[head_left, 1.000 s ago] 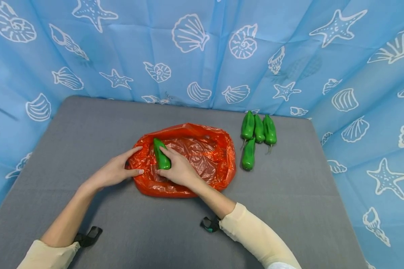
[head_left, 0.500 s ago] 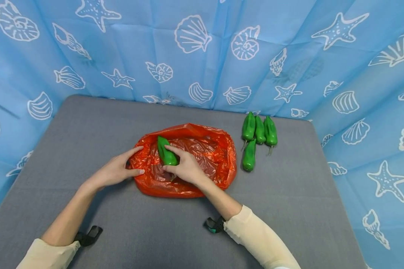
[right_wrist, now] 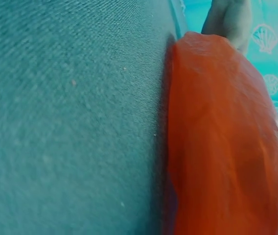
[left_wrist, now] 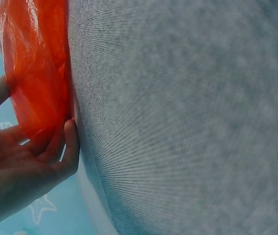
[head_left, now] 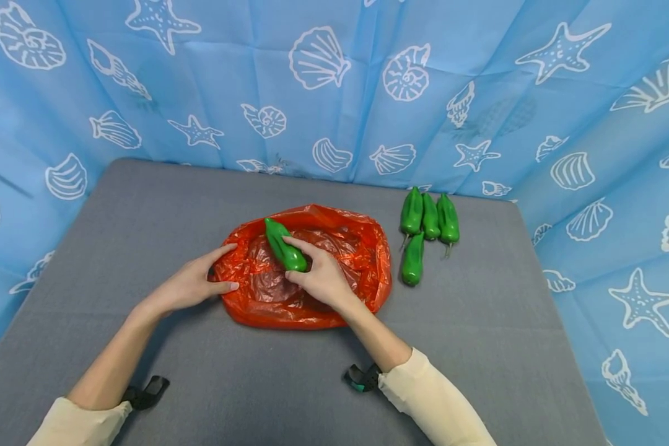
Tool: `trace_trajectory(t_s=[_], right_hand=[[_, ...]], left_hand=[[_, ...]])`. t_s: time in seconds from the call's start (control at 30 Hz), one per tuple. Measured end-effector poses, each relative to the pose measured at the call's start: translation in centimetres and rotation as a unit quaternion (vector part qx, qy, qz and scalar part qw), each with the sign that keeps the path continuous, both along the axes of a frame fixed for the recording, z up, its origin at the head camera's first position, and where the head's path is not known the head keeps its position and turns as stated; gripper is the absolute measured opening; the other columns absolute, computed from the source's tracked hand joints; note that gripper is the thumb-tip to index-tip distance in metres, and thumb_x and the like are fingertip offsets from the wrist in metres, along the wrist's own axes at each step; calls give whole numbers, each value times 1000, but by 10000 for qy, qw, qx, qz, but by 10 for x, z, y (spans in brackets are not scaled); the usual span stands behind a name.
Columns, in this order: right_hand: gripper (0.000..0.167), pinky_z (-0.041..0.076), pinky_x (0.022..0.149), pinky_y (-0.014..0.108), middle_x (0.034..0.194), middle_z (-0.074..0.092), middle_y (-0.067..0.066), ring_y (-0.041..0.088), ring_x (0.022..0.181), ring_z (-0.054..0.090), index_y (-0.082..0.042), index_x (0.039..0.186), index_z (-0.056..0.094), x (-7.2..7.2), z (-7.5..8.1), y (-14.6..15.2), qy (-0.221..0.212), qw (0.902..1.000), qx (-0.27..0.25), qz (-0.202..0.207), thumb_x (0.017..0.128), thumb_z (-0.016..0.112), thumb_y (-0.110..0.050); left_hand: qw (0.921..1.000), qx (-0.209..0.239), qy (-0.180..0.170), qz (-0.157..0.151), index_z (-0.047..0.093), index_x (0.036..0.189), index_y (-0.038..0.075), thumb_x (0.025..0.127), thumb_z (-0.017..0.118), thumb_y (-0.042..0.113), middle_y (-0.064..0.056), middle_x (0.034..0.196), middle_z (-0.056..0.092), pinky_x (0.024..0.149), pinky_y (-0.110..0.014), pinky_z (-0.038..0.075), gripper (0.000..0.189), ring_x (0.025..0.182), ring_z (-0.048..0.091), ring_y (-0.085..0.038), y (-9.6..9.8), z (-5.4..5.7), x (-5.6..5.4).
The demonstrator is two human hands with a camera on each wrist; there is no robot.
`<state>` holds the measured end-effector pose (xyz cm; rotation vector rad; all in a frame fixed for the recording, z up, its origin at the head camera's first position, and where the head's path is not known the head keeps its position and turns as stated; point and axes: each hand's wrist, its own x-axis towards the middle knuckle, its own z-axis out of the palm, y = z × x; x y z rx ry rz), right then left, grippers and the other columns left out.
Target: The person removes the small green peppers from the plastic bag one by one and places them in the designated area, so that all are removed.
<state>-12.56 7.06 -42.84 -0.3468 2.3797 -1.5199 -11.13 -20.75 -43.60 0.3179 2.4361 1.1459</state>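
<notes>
A red plastic bag (head_left: 312, 319) lies spread on the table with its mouth wide and its rim standing up. My left hand (head_left: 186, 285) holds the bag's left end, thumb and fingers curving round it; the left wrist view shows the fingers against the red plastic (left_wrist: 38, 63). My right hand (head_left: 326, 279) reaches over the near rim and grips a green pepper (head_left: 281, 244) inside the bag's mouth. That pepper slants, its pointed end toward the far rim. The right wrist view shows mostly the bag's red side (right_wrist: 212, 137); the pepper is hidden there.
Several green peppers (head_left: 412, 257) lie grouped to the right of the bag, near the table's far edge. The grey cloth-covered table (head_left: 267, 390) runs back to a blue curtain (head_left: 357, 111) printed with white shells. Dark straps (head_left: 147, 392) sit at the wrists.
My right hand has shifted to the right with the green pepper, from the bag's left end toward its middle. The pepper slants more now. My left hand has stayed in place.
</notes>
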Motion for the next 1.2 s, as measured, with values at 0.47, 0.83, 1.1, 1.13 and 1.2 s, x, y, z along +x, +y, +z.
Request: trace_trajectory(t_s=[0.47, 0.83, 1.1, 1.13, 1.2], right_hand=[[62, 53, 72, 30, 135, 55, 9, 24, 100, 57, -27, 142, 56, 2, 5, 19, 93, 9982, -496, -312, 86, 72, -6], [61, 56, 77, 30, 135, 53, 15, 25, 103, 61, -21, 144, 54, 3, 10, 40, 16, 9953, -886, -393, 88, 73, -6], [58, 57, 81, 28, 139, 52, 13, 26, 108, 64, -22, 143, 55, 4, 11, 52, -49, 9925, -1084, -554, 89, 74, -9], [58, 57, 82, 29, 139, 52, 13, 26, 109, 64, -21, 143, 55, 4, 11, 53, -44, 9924, -1097, -564, 89, 74, -9], [58, 56, 83, 28, 140, 51, 13, 26, 110, 63, -20, 143, 55, 5, 12, 56, -34, 9920, -1117, -585, 90, 73, -8]], left_hand=[[10000, -18, -52, 39, 21, 159, 10, 93, 71, 35, -33, 157, 22, 108, -67, 29, 86, 140, 27, -52, 0, 0, 1], [9999, 15, -117, 52, 20, 159, 11, 93, 71, 35, -33, 157, 20, 108, -68, 27, 86, 140, 25, -52, 1, 1, 1], [9999, -7, -151, 52, 21, 159, 10, 94, 70, 33, -33, 157, 20, 109, -68, 26, 85, 141, 25, -52, 1, 2, 0], [9999, -1, -152, 54, 21, 159, 10, 94, 70, 32, -33, 157, 20, 109, -68, 26, 85, 141, 25, -52, 1, 1, 0], [9999, 9, -164, 47, 20, 159, 10, 94, 70, 32, -33, 157, 20, 109, -68, 26, 85, 141, 25, -52, 2, 1, 0]])
